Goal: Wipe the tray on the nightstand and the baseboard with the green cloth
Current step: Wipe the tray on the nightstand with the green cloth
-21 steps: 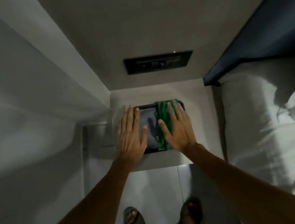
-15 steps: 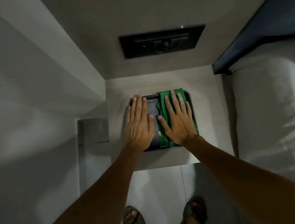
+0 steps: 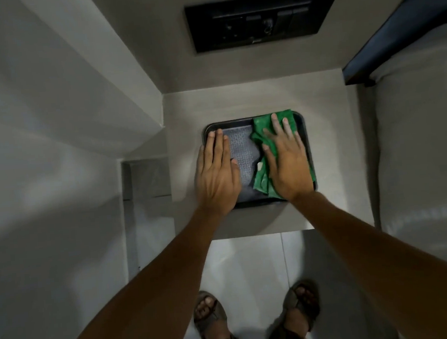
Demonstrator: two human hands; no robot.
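Green cloth [image 3: 261, 139] flat in dark tray [image 3: 247, 203] on surface [image 3: 184, 110]. Right hand [image 3: 286, 163] presses it, fingers spread, no grip. Left hand [image 3: 217, 175] flat, released, on tray's left side.

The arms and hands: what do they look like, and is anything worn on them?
Both forearms are bare up to the picture's edge, with no sleeves in view. The left hand and right hand wear no gloves; I see no rings, watch or bracelet. The fingernails look short.
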